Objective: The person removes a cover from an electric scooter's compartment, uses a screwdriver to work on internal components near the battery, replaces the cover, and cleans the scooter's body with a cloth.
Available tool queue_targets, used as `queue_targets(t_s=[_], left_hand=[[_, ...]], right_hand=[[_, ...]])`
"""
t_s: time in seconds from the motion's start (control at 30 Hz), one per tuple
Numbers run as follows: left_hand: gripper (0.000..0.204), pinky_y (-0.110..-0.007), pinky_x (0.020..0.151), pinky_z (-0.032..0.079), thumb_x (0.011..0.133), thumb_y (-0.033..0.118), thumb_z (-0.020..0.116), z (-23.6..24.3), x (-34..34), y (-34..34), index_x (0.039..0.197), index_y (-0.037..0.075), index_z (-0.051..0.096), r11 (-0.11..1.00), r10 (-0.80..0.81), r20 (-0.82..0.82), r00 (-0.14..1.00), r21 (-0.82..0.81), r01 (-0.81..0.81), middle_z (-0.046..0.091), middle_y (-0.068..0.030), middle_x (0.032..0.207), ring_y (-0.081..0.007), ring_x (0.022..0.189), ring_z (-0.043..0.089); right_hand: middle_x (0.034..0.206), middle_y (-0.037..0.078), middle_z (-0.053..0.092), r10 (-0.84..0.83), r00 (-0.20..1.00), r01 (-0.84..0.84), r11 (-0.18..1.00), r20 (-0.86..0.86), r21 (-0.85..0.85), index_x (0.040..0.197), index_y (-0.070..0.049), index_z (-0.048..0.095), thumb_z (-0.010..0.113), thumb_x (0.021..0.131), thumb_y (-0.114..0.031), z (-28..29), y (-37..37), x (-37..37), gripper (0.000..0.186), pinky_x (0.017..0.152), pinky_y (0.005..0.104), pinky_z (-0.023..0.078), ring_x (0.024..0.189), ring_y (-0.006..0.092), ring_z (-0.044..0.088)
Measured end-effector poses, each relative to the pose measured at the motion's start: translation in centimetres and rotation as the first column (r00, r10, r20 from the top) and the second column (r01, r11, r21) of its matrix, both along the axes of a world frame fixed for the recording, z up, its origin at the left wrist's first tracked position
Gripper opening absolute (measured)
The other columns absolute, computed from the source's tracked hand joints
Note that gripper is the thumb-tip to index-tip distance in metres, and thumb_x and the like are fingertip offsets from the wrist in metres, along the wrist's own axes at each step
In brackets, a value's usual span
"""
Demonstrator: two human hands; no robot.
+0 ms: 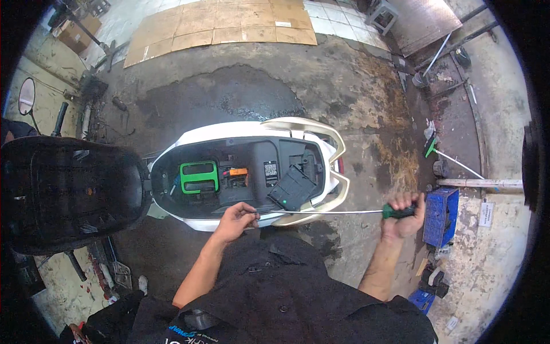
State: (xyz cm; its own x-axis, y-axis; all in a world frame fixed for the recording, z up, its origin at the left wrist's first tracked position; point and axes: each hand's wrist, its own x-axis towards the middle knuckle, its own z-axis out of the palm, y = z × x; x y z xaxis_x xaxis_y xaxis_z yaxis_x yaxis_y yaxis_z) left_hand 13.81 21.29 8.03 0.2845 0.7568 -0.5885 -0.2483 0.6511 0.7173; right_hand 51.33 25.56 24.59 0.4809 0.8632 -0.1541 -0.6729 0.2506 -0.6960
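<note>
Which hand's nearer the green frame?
Left: the left hand is close, below and right of the green frame in view; the right hand is far right, gripping the screwdriver handle.

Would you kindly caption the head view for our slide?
Right hand grips a long green-handled screwdriver; white scooter with seat raised.

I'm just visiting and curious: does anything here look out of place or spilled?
Yes. The black panel lies slanted at the right end of the scooter, askew to the sides of its open compartment. Beyond, a dark, partly shiny patch on the floor looks wet, perhaps a spill.
</note>
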Motion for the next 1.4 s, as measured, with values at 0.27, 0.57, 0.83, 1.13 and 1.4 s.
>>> queue_targets(t_s=[0.27, 0.57, 0.83, 1.13, 1.4], left_hand=[[0.014, -0.033, 0.077, 0.056, 0.091, 0.010, 0.063, 0.5, 2.3, -0.1, 0.100, 0.000, 0.058, 0.981, 0.144, 0.287, 0.947, -0.169, -0.098, 0.062, -0.0090, 0.091, -0.0182, 0.083, 0.065], [0.011, -0.042, 0.089, 0.054, 0.094, 0.011, 0.056, 0.2, 0.8, -2.3, 0.101, 0.003, 0.059, 0.918, 0.397, 0.473, 0.787, -0.225, -0.328, 0.064, -0.0092, 0.092, -0.0224, 0.086, 0.066], [0.009, -0.043, 0.092, 0.052, 0.094, 0.012, 0.053, -0.8, -0.6, -6.2, 0.097, 0.005, 0.059, 0.773, 0.634, 0.467, 0.617, -0.365, -0.519, 0.066, -0.0075, 0.091, -0.0215, 0.084, 0.067], [0.016, -0.042, 0.086, 0.055, 0.094, 0.008, 0.055, -4.7, -1.4, -10.7, 0.107, -0.001, 0.055, 0.693, 0.665, -0.005, 0.747, -0.370, -0.619, 0.060, -0.0096, 0.094, -0.0205, 0.086, 0.061], [0.017, -0.040, 0.090, 0.053, 0.097, 0.016, 0.055, -5.3, 0.4, -8.5, 0.106, 0.002, 0.057, 0.714, 0.699, 0.387, 0.601, -0.417, -0.562, 0.060, -0.0073, 0.097, -0.0178, 0.089, 0.061]], right_hand=[[0.066, 0.001, 0.042, -0.003, 0.989, 0.001, 1.000, -0.145, -0.015, 0.080, -0.008, 0.052, 0.049, 0.097, -0.029, -1.3, 0.8, 3.0, 0.027, 0.052, 0.0261, 0.040, 0.059, 0.0123, 0.041], [0.065, 0.000, 0.040, 0.093, 0.974, -0.108, 0.992, -0.206, -0.065, 0.078, -0.008, 0.051, 0.050, 0.097, -0.029, -3.5, 3.8, -0.4, 0.028, 0.053, 0.0260, 0.038, 0.059, 0.0122, 0.039], [0.065, 0.000, 0.040, 0.216, 0.952, -0.254, 0.953, -0.217, -0.165, 0.076, -0.008, 0.050, 0.051, 0.096, -0.027, -5.6, 4.4, -3.9, 0.027, 0.055, 0.0267, 0.036, 0.061, 0.0118, 0.039], [0.066, 0.002, 0.042, 0.323, 0.945, -0.328, 0.931, -0.056, -0.159, 0.079, -0.007, 0.048, 0.049, 0.097, -0.027, -5.4, 5.3, -7.7, 0.027, 0.053, 0.0277, 0.035, 0.058, 0.0136, 0.038], [0.067, 0.003, 0.045, 0.389, 0.921, -0.390, 0.919, -0.033, -0.061, 0.079, -0.007, 0.049, 0.049, 0.098, -0.028, -5.2, 5.5, -8.5, 0.028, 0.053, 0.0281, 0.036, 0.058, 0.0142, 0.040]])
